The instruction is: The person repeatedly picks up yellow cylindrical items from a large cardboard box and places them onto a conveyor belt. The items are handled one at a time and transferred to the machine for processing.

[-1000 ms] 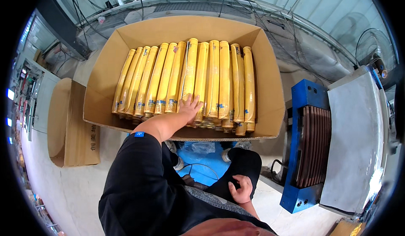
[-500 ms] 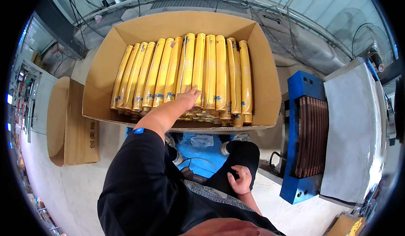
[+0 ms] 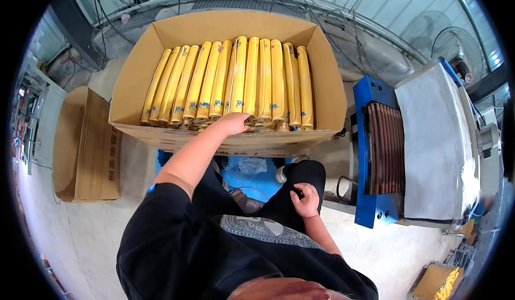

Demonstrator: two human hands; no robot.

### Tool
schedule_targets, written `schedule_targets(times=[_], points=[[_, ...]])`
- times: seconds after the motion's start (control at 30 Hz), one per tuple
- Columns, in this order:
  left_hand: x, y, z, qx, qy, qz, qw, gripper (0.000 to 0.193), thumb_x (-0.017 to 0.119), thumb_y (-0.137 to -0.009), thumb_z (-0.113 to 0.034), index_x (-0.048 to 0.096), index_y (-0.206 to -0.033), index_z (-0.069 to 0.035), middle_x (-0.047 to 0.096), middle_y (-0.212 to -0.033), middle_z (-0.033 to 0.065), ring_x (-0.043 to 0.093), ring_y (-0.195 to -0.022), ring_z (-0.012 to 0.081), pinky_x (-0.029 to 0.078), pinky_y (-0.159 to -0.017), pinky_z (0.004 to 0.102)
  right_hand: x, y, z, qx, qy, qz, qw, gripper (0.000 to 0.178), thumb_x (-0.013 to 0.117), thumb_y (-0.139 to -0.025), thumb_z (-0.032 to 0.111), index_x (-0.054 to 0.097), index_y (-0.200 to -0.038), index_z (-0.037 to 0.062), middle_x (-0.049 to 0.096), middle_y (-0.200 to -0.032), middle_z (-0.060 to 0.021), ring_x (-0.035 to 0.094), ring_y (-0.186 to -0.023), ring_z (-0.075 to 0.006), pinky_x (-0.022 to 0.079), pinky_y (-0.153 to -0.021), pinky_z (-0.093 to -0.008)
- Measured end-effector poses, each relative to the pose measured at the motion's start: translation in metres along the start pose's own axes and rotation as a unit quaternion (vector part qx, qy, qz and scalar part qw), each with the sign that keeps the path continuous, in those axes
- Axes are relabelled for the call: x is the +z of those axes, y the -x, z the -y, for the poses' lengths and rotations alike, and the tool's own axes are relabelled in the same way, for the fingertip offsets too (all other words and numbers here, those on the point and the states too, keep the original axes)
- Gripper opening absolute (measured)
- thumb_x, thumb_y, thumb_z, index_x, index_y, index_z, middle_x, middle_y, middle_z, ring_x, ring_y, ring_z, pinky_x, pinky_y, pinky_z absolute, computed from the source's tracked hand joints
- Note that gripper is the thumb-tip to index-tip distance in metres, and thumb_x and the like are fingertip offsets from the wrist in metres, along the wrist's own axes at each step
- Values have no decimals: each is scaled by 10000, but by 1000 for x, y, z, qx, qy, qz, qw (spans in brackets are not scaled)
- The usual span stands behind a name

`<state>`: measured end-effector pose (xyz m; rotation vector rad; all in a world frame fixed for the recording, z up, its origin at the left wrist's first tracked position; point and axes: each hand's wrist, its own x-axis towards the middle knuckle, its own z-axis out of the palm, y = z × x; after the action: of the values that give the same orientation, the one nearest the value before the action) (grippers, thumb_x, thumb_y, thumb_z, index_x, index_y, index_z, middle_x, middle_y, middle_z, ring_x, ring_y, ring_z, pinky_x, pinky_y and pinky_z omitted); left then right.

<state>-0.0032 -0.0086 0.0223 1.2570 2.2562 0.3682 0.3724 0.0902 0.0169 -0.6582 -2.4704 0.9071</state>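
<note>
A large cardboard box [image 3: 182, 23] stands in front of me, its top open. Long yellow rolls [image 3: 214, 80] with blue marks lie side by side in it, with more of them underneath. My left hand [image 3: 235, 123] is at the near ends of the middle rolls, just inside the near wall. Its fingers are curled down and partly hidden, so whether they grip a roll does not show. Resting on my right thigh is my right hand [image 3: 306, 199], empty, with loosely bent fingers and the thumb apart.
To the left stands another cardboard box [image 3: 99, 144]. At right is a blue-framed machine [image 3: 378, 155] with brown ribs and a grey cover, and a fan [image 3: 458, 58] behind it. Blue sheeting [image 3: 247, 171] lies under the big box. Cables [image 3: 316, 18] hang along the far wall.
My left hand has moved from on top of the rolls toward me, down to their near ends, and its fingers have curled. My right hand stays on my thigh. The view has shifted slightly.
</note>
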Motion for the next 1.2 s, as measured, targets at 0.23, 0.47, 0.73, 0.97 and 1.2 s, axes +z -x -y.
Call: schedule_targets(times=[0.23,0.47,0.73,0.97,1.2], points=[[3,21,-18,-73,1,33,997,470,594,-865,-346,565,-1196,-14,610,-1149,202,587,-1042,345,471,-865,418,5,6,-2,17,34,15,999,202,697,-701,189,656,-870,88,648,-877,-58,605,-827,-253,493,-729,-350],[8,15,-11,-81,-54,44,994,445,603,-843,-344,596,-1149,-21,612,-1150,191,585,-1057,337,470,-885,425,1,15,-3,17,56,5,998,203,706,-709,156,648,-885,73,642,-884,-64,614,-806,-221,512,-689,-317],[10,17,-8,-71,-45,35,996,430,606,-828,-342,613,-1108,-16,626,-1124,182,592,-1038,329,472,-874,417,0,22,-4,45,39,6,998,212,694,-708,185,656,-894,90,644,-887,-50,604,-838,-236,500,-724,-338],[14,19,-6,-69,-25,16,997,432,610,-826,-358,618,-1112,-35,633,-1108,177,596,-1029,328,474,-870,417,0,20,-2,49,38,6,998,209,693,-707,182,655,-892,90,646,-892,-50,608,-844,-234,500,-735,-336],[7,18,-11,-68,-27,18,997,455,607,-839,-344,593,-1182,-46,624,-1121,205,600,-1030,346,483,-859,405,1,20,-5,37,41,-7,998,198,690,-706,182,655,-878,90,646,-876,-49,609,-834,-238,498,-739,-342]])
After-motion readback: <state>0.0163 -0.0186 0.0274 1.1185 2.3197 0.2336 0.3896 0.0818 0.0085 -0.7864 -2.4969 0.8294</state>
